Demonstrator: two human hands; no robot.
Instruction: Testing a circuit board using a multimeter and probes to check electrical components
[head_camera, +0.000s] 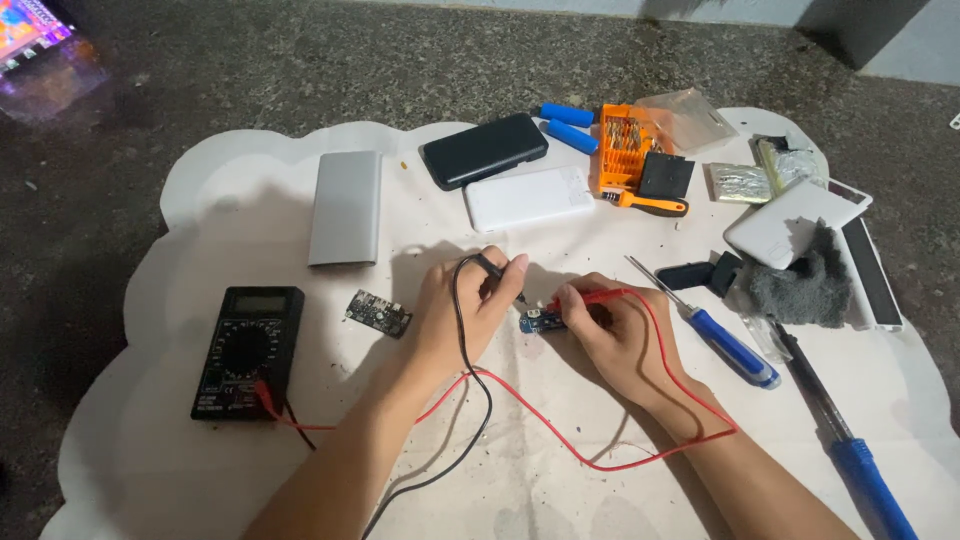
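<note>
Black probe in left hand, red probe in right hand

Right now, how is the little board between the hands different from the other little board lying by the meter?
The small blue board sits under both probe tips; the dark board lies alone, untouched. The blue one is partly hidden by the left hand and right hand; the dark one shows whole. The dark one looks larger. Both rest flat on the white cloth.
</note>
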